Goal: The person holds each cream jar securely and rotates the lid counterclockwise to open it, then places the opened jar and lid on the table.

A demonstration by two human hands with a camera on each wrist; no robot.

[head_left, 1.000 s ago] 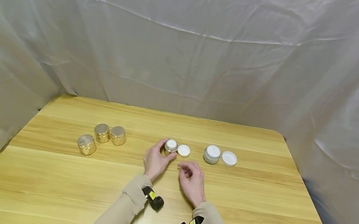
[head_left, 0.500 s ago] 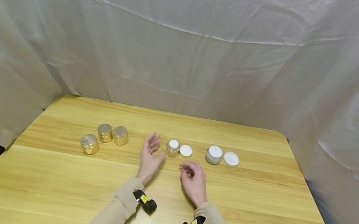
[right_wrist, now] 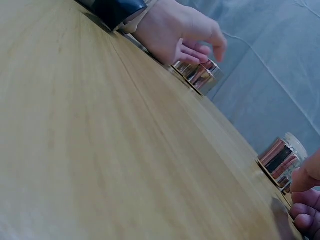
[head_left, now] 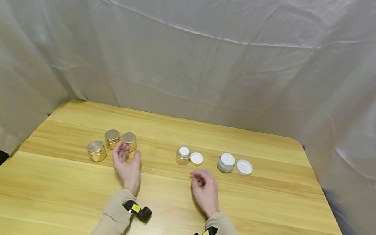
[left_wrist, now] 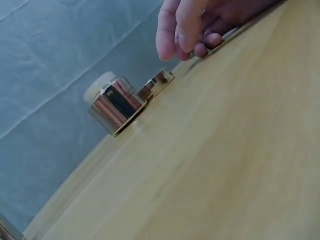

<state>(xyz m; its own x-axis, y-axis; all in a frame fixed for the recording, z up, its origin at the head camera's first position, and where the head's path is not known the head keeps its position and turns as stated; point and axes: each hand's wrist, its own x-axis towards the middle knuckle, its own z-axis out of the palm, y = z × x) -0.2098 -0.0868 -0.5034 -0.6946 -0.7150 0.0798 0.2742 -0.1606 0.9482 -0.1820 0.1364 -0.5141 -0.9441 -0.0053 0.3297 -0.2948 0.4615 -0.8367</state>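
My left hand (head_left: 128,165) is just in front of a closed gold jar (head_left: 129,139), fingers apart and slightly bent, thumb to the right. In the head view its fingertips overlap the jar's front; I cannot tell whether they touch. Two more closed gold jars, a back one (head_left: 112,137) and a front one (head_left: 96,151), stand to the left. My right hand (head_left: 206,191) lies loosely curled and holds nothing. Beyond it stand a small gold jar (head_left: 182,157) with its white top uncovered and, beside that, a lid (head_left: 197,159) lying white inside up. The right wrist view shows both hands.
Farther right stand a larger frosted jar (head_left: 226,164) with a white top and a white lid (head_left: 244,167) lying beside it. All rest on a wooden table (head_left: 162,222). A grey curtain (head_left: 197,64) hangs behind and at the sides.
My left hand has let go of the small uncovered gold jar and swung left to the group of closed gold jars. My right hand has stayed in place. The view has shifted slightly.
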